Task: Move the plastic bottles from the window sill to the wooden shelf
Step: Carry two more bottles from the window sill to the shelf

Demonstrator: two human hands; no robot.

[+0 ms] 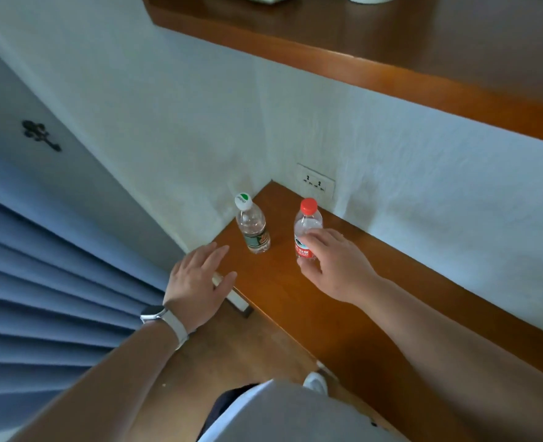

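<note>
Two clear plastic bottles stand upright in the far corner of a low wooden shelf [295,301]. The bottle with the white and green cap [253,228] is on the left, near the side wall. To its right stands the bottle with the red cap and red label [307,224]. My right hand [334,263] wraps around the lower part of the red-capped bottle, hiding its base. My left hand [200,282] hovers flat with fingers spread over the shelf's left end, a short way in front of the white-capped bottle and not touching it.
A second, higher wooden ledge [391,52] runs along the top right with white objects at its far edge. A wall socket [315,184] sits behind the bottles. Blue curtains [40,298] hang at the left. A watch is on my left wrist.
</note>
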